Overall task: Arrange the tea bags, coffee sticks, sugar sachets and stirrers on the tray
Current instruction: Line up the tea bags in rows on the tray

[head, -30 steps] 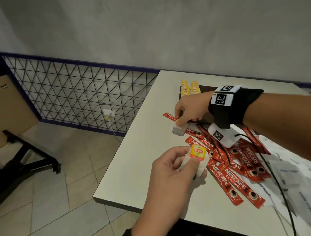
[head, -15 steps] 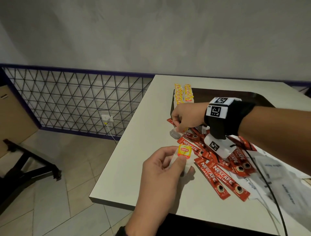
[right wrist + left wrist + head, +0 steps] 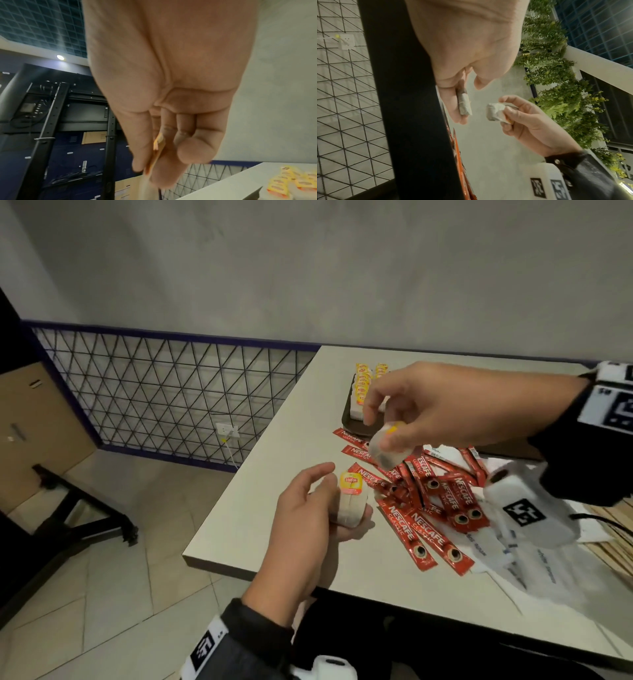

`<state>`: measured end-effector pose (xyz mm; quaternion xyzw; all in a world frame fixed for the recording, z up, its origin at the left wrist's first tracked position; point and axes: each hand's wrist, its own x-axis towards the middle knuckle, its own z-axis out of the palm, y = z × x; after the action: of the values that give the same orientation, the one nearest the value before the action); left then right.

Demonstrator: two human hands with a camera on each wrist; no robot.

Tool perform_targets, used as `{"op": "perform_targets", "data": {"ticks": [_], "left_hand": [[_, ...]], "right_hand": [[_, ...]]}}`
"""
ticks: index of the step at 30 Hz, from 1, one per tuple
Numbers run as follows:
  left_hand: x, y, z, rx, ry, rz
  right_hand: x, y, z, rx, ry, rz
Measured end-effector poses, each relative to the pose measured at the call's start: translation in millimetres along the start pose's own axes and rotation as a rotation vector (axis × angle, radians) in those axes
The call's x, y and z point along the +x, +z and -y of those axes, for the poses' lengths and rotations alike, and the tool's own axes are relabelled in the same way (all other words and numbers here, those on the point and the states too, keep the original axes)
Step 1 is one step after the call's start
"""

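My left hand (image 3: 318, 508) holds a white tea bag with a yellow Lipton tag (image 3: 351, 498) in its curled fingers, just above the table's left edge; the left wrist view shows that bag (image 3: 463, 104) edge-on against the fingers. My right hand (image 3: 421, 412) is lifted above the table and pinches a second tea bag (image 3: 385, 450), seen again in the left wrist view (image 3: 494, 112) and as a yellow tag (image 3: 158, 146) in the right wrist view. Red Nescafe coffee sticks (image 3: 421, 508) lie scattered under both hands. The dark tray (image 3: 356, 426) behind them carries rows of yellow-tagged tea bags (image 3: 363, 385).
White sugar sachets (image 3: 534, 553) lie at the right, with wooden stirrers (image 3: 613, 522) at the far right edge. The white table (image 3: 274, 474) ends at the left above a tiled floor. A mesh railing (image 3: 164, 392) and a dark stand (image 3: 68, 508) are beyond.
My right hand has lifted off the table with a tea bag and come nearer to the camera. The left hand stays by the table edge with its tea bag, thumb now raised.
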<state>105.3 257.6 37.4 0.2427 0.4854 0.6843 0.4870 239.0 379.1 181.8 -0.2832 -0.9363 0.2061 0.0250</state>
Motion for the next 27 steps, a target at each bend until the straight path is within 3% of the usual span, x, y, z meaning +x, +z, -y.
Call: {"op": "perform_targets", "data": {"ticks": [6, 11, 17, 23, 27], "left_hand": [[-1.8, -1.0, -1.9, 0.051, 0.000, 0.021], [-7.3, -2.3, -4.4, 0.103, -0.005, 0.014], [-8.8, -11.0, -0.7, 0.313, 0.072, 0.088], [-10.0, -12.7, 0.4, 0.386, 0.115, 0.104], [-8.9, -13.1, 2.9, 0.406, 0.129, 0.119]], "right_hand": [[-1.8, 29.1, 19.7, 0.091, -0.084, 0.276], [17.0, 58.3, 18.6, -0.119, -0.065, 0.185], [19.7, 62.7, 20.6, -0.177, -0.033, 0.047], [14.1, 64.5, 11.7, -0.139, 0.007, -0.030], [4.7, 59.8, 2.5, 0.044, 0.181, -0.046]]}}
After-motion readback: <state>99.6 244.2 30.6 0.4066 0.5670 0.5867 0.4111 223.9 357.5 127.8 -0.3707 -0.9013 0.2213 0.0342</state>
